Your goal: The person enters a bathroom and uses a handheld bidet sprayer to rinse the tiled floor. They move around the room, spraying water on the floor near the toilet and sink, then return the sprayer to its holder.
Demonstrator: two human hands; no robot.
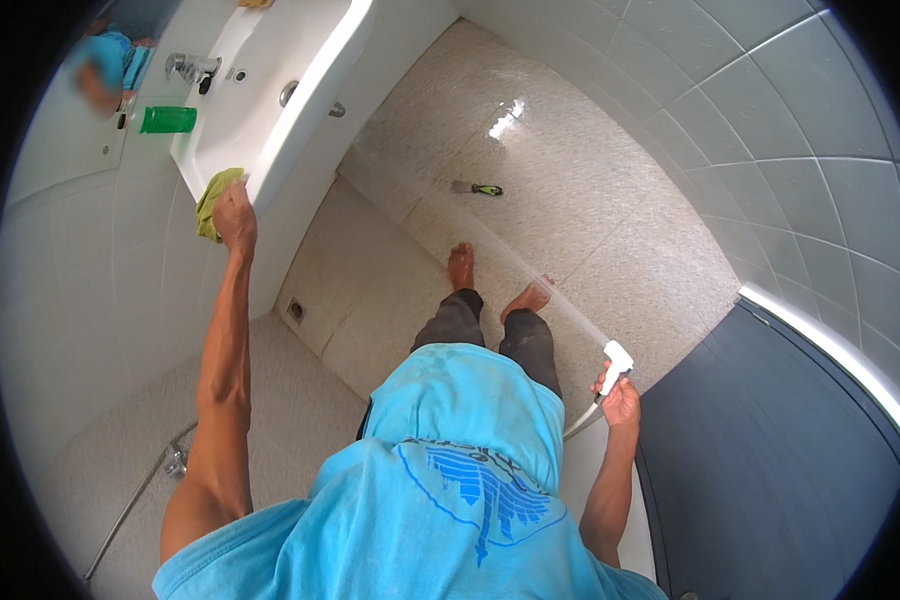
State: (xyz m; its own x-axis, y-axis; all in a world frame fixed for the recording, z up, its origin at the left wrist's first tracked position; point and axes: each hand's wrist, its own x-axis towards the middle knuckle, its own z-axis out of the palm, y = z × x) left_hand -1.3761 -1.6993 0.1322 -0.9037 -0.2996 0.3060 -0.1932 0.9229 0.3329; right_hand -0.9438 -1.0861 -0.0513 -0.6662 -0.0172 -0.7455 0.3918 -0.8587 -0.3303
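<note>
My right hand [622, 404] is closed round a white spray head [618, 358], whose pale hose [582, 420] runs down behind my side. A jet of water crosses the floor from its nozzle toward the upper left, passing over my feet. At the near corner of the white washbasin [275, 155], my left hand [234, 216] grips a yellow-green cloth [210, 205]. Part of the cloth is hidden under my fingers. A scraper [478, 188] with a green and black handle lies on the floor beyond my bare feet.
A green cup [168, 120] stands on the basin's left edge near the chrome tap [192, 68]. The speckled floor [610, 220] shines wet in places. Near the basin wall is a floor drain [295, 310]. A dark grey door [770, 440] is to my right; tiled walls surround me.
</note>
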